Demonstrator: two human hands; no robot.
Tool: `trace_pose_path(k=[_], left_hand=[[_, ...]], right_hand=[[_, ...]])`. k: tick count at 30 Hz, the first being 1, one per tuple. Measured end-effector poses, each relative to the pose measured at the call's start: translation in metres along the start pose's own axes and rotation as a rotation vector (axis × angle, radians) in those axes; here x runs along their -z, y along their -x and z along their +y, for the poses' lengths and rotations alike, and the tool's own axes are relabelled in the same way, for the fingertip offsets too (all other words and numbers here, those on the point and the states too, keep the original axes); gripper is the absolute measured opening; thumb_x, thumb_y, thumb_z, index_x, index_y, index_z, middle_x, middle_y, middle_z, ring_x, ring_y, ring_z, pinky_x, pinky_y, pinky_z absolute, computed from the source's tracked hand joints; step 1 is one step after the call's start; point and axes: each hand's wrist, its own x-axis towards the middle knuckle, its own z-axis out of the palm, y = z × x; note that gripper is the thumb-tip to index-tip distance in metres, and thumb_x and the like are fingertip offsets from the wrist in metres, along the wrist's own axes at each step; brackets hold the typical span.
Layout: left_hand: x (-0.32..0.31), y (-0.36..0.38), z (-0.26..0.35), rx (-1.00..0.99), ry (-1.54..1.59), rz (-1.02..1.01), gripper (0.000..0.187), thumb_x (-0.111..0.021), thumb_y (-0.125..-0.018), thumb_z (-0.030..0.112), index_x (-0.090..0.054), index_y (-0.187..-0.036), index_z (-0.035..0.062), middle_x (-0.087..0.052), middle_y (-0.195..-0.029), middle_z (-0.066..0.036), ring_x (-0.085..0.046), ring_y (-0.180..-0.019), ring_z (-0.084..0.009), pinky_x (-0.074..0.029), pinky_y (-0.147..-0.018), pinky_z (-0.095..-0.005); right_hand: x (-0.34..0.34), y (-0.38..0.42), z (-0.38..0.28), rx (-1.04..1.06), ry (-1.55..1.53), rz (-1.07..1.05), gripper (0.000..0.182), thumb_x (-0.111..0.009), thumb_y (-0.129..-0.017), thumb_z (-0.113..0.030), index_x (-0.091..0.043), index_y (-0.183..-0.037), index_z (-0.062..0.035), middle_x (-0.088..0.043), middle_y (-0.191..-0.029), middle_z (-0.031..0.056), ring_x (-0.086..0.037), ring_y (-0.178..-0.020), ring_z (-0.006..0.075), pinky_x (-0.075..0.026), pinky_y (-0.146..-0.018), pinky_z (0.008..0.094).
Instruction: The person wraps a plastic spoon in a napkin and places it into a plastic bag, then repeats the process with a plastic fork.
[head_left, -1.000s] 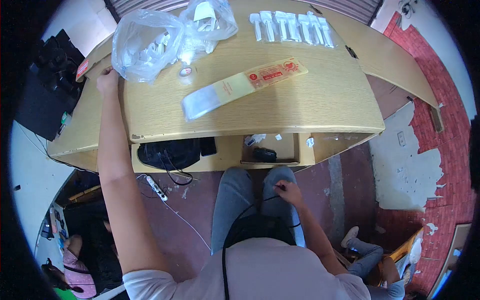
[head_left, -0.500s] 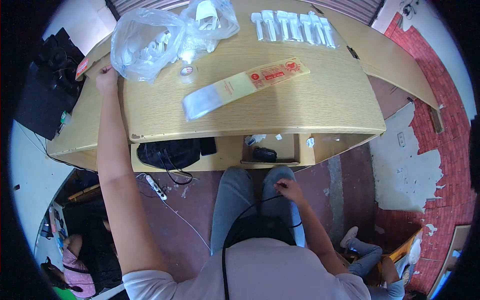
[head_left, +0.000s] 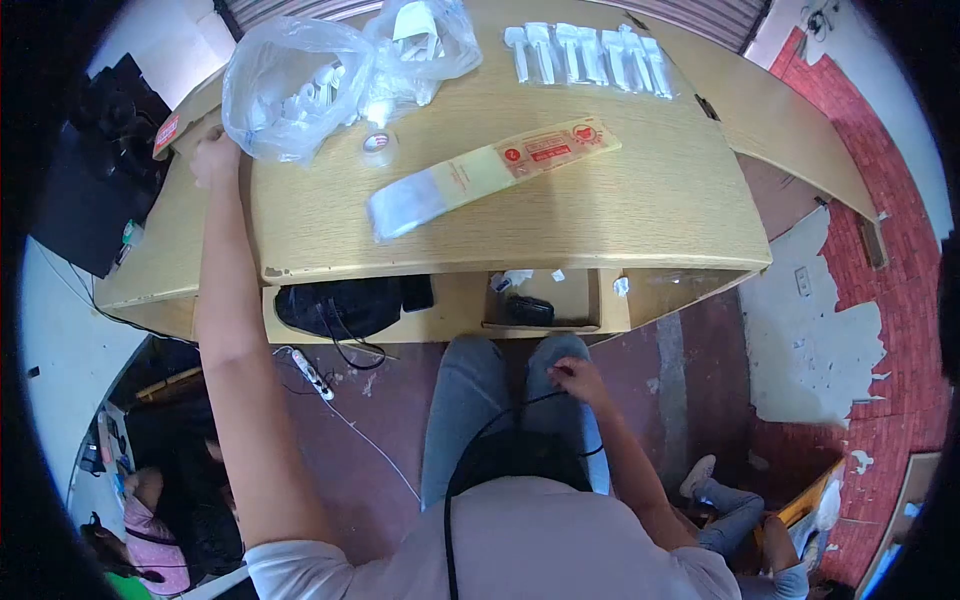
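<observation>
My left hand (head_left: 214, 160) reaches far out to the left, its fingers curled in at the near left side of a clear plastic bag (head_left: 262, 100) that holds white plastic pieces. Whether it grips the bag's edge or something else is hidden. A second clear bag (head_left: 440, 50) with white pieces stands against the first. Over my thigh, my right hand (head_left: 580, 382) is closed with thumb and fingers together. A black cable (head_left: 542, 398) runs beneath it; I cannot see whether the fingers hold it. A roll of clear tape (head_left: 378, 148) and a long packet of clear sleeves (head_left: 480, 177) lie on the desk.
Several bagged white pieces (head_left: 590, 58) lie in a row at the back of the wooden desk (head_left: 560, 225). Below are a black bag (head_left: 340, 308) and an open box (head_left: 562, 312). A power strip (head_left: 313, 374) is on the floor. Other people sit at lower left and right.
My left hand has turned slightly and shifted a little to the right, closer against the bag. My right hand stays where it was, and the things on the desk keep their places.
</observation>
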Motion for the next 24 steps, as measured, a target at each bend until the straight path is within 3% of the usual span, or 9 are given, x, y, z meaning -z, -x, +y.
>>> trace_pose_path(k=[2,4,7,11,18,21,24], left_hand=[[-0.008,-0.014,-0.006,-0.047,-0.075,0.031,0.048,-0.058,-0.071,0.051,-0.064,-0.107,0.0204,-0.063,-0.108,-0.008,-0.057,-0.106,-0.0253,-0.043,-0.088,-0.0456],[-0.042,-0.058,-0.033,-0.406,0.049,-0.037,0.052,-0.058,-0.071,0.051,-0.062,-0.111,0.0188,-0.06,-0.115,-0.011,-0.053,-0.112,-0.0295,-0.041,-0.09,-0.0482],[-0.063,-0.075,-0.042,-0.581,0.022,-0.076,0.053,-0.058,-0.071,0.05,-0.062,-0.112,0.0174,-0.058,-0.117,-0.013,-0.051,-0.113,-0.0316,-0.038,-0.092,-0.0517],[-0.052,-0.062,-0.031,-0.536,-0.051,-0.103,0.053,-0.059,-0.07,0.05,-0.062,-0.112,0.0155,-0.059,-0.114,-0.014,-0.052,-0.113,-0.0328,-0.034,-0.094,-0.0546],[-0.035,-0.04,-0.019,-0.453,-0.082,-0.129,0.052,-0.059,-0.071,0.047,-0.062,-0.11,0.0132,-0.06,-0.112,-0.016,-0.055,-0.108,-0.0334,-0.04,-0.09,-0.0496],[-0.037,-0.041,-0.02,-0.455,-0.07,-0.129,0.05,-0.059,-0.072,0.046,-0.063,-0.108,0.0125,-0.061,-0.11,-0.016,-0.056,-0.106,-0.0333,-0.042,-0.088,-0.0483],[-0.037,-0.041,-0.02,-0.491,-0.011,-0.131,0.048,-0.059,-0.072,0.045,-0.064,-0.106,0.0112,-0.062,-0.106,-0.018,-0.057,-0.103,-0.0342,-0.044,-0.085,-0.046]], right_hand=[[-0.005,-0.006,0.012,0.109,0.037,0.04,0.023,-0.063,-0.083,-0.028,-0.065,-0.082,-0.005,-0.063,-0.068,0.0047,-0.06,-0.061,0.0123,-0.047,-0.059,0.0281],[-0.005,-0.007,0.013,0.108,0.053,0.045,0.023,-0.063,-0.083,-0.028,-0.065,-0.082,-0.0051,-0.063,-0.067,0.0047,-0.06,-0.061,0.0123,-0.047,-0.058,0.0281],[-0.005,-0.007,0.013,0.091,0.046,0.039,0.023,-0.063,-0.083,-0.028,-0.064,-0.083,-0.0052,-0.063,-0.068,0.0045,-0.06,-0.062,0.0122,-0.047,-0.058,0.0281],[-0.006,-0.009,0.016,0.142,0.108,0.064,0.023,-0.063,-0.083,-0.028,-0.064,-0.083,-0.0055,-0.064,-0.068,0.004,-0.061,-0.062,0.0118,-0.047,-0.058,0.0277],[-0.003,-0.005,0.009,0.049,-0.002,0.034,0.023,-0.063,-0.083,-0.029,-0.064,-0.082,-0.0061,-0.064,-0.068,0.0034,-0.06,-0.061,0.0115,-0.047,-0.058,0.0276],[-0.004,-0.007,0.012,0.149,0.073,0.056,0.023,-0.062,-0.083,-0.029,-0.065,-0.081,-0.0062,-0.064,-0.067,0.0034,-0.059,-0.061,0.0115,-0.047,-0.058,0.0277],[-0.002,-0.005,0.004,0.049,0.075,0.037,0.022,-0.062,-0.084,-0.028,-0.065,-0.081,-0.0062,-0.063,-0.067,0.0035,-0.059,-0.061,0.0115,-0.046,-0.058,0.0276]])
